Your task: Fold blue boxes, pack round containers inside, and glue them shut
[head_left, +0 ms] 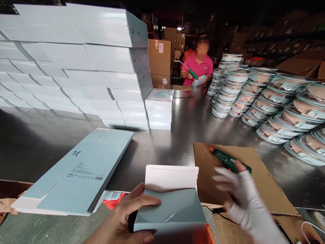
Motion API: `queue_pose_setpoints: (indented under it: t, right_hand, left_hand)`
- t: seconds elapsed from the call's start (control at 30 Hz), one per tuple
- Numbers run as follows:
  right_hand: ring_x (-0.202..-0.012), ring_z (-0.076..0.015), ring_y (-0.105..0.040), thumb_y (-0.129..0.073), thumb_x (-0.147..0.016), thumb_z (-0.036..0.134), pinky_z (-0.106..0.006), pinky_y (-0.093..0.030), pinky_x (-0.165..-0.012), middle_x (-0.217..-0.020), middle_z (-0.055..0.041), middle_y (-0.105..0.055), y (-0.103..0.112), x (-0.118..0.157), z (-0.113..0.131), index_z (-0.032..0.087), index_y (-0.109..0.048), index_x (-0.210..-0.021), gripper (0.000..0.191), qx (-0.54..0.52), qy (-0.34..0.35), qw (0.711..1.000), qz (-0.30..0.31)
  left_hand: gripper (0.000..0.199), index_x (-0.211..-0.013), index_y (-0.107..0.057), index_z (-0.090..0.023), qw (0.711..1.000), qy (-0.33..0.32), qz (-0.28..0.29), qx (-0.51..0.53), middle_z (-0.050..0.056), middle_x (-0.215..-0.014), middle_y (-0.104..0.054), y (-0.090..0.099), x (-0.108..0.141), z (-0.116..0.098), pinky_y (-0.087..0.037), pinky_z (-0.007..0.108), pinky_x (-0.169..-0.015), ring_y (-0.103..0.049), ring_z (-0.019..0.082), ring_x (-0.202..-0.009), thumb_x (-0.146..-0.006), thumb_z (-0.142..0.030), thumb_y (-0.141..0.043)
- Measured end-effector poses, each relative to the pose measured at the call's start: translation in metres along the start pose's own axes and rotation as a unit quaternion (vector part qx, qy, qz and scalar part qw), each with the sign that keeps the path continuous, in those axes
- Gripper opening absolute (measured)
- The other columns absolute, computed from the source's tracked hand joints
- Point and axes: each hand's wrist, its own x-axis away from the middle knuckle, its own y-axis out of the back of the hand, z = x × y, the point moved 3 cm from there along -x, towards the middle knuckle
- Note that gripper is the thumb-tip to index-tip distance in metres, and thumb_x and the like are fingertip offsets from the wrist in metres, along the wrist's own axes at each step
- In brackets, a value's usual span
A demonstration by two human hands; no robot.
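My left hand (132, 213) is closed around the left side of a light-blue cardboard box (175, 206), its thumb low on the near face. The box's white-lined end flap (171, 178) stands up at the far side. In a white fingerless glove, my right hand (237, 189) is blurred, with fingers stretched apart. It is right by a green glue gun (230, 159) with an orange tip and overlaps part of it; no grip shows. The glue gun lies on a flat cardboard sheet (254, 189). Left of the box lies a stack of flat blue box blanks (86, 169).
A high wall of closed boxes (76, 67) stands at the back left of the metal table (182, 135). Stacked round clear-lidded packs (276, 105) line the right. Across the table, a person in pink (196, 67) holds another glue gun and a box. A dark cord (220, 215) hangs at the near edge.
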Motion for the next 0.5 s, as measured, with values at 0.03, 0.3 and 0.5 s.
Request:
queue_pose_setpoints:
  t: [0.03,0.3,0.5]
  right_hand:
    - [-0.108,-0.0341,-0.073,-0.073,-0.072,0.077,-0.05,-0.062,-0.09,-0.142,-0.0124,-0.065,-0.026,0.007,0.004,0.039,-0.007,-0.165,0.12,-0.027,0.055,0.996,0.064]
    - [-0.119,-0.0293,-0.066,-0.06,-0.097,0.047,-0.041,-0.056,-0.1,-0.136,-0.0131,-0.058,-0.095,0.015,0.029,0.036,-0.022,-0.161,0.075,0.073,0.246,0.949,0.186]
    - [-0.128,-0.0214,-0.06,-0.069,-0.096,0.034,-0.026,-0.055,-0.097,-0.144,-0.0108,-0.051,-0.086,0.005,0.052,0.032,-0.047,-0.147,0.055,0.179,0.366,0.88,0.244]
  left_hand:
    - [0.042,-0.118,-0.078,-0.044,1.0,-0.001,-0.012,-0.007,0.005,-0.127,-0.074,-0.002,0.001,0.001,-0.064,0.031,-0.08,-0.074,0.031,-0.109,-0.078,-0.038,-0.087]
    - [0.036,-0.112,-0.059,-0.043,0.955,-0.062,-0.19,0.219,-0.001,-0.124,-0.064,-0.023,0.011,0.02,-0.059,0.037,-0.096,-0.066,0.03,-0.126,-0.087,-0.038,-0.084]
    - [0.021,-0.121,-0.071,-0.037,0.99,-0.131,-0.038,0.04,0.005,-0.113,-0.05,-0.013,-0.003,0.003,-0.054,0.034,-0.105,-0.06,0.025,-0.125,-0.1,-0.038,-0.067]
